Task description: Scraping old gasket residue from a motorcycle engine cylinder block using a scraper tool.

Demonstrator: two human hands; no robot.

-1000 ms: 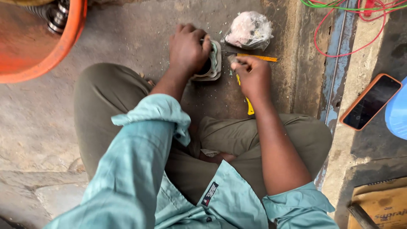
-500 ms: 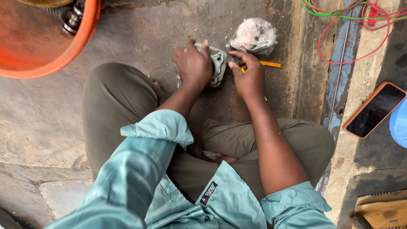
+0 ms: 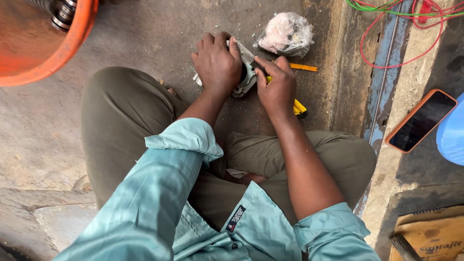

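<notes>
I sit cross-legged on a concrete floor. My left hand [image 3: 218, 65] grips a small round metal part [image 3: 247, 77] with a grey-white casing, pressing it down on the floor. My right hand [image 3: 276, 87] holds a yellow-handled tool [image 3: 299, 108] with its working end against the right side of the part; the tip is hidden by my fingers. A thin yellow-orange pencil-like stick [image 3: 304, 67] lies on the floor just beyond my right hand.
A clear plastic bag with pinkish contents [image 3: 285, 35] lies beyond the hands. An orange tub [image 3: 53, 53] holding metal parts stands upper left. On the raised step at right lie an orange-cased phone [image 3: 419, 121], red and green wires [image 3: 391, 29], a blue container [image 3: 452, 133] and cardboard [image 3: 430, 237].
My right hand moved left from the floor beside the part to its right side, bringing the yellow tool against it. My left hand has kept its grip on the part.
</notes>
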